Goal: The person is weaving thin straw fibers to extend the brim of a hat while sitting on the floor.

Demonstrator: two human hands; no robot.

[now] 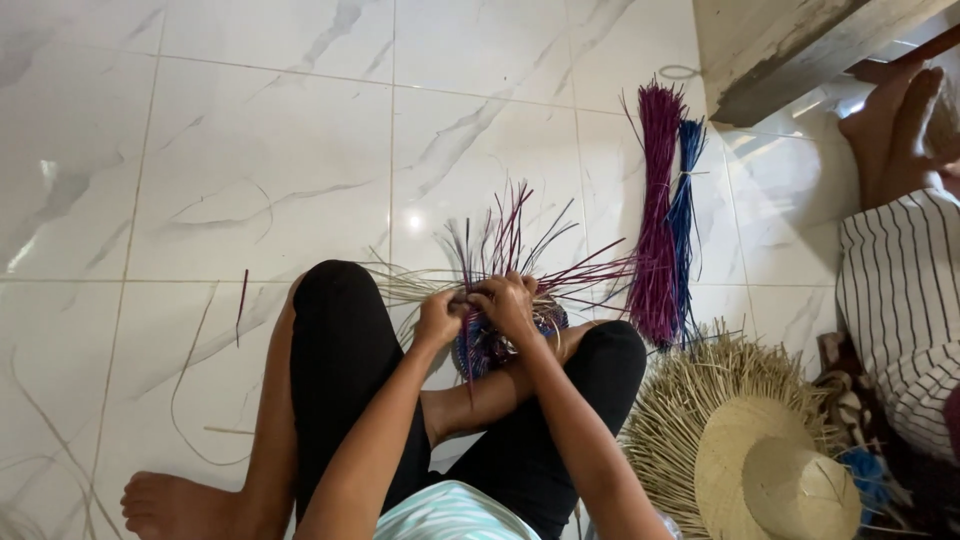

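Note:
I sit cross-legged on a white marble-tile floor with a small woven piece (510, 335) of purple, blue and pale straw resting between my knees. Loose purple and pale strands fan out from its top. My left hand (440, 315) pinches strands at the piece's upper left edge. My right hand (508, 303) grips the strands on top, right beside the left hand. The piece's lower part is partly hidden behind my hands and shin.
A bundle of purple straw (658, 210) and a thinner blue bundle (684, 205) lie on the floor to the right. An unfinished natural straw hat (745, 450) sits at lower right. Another person in striped cloth (900, 300) sits at the right edge. Stray strands (241, 300) litter the floor left.

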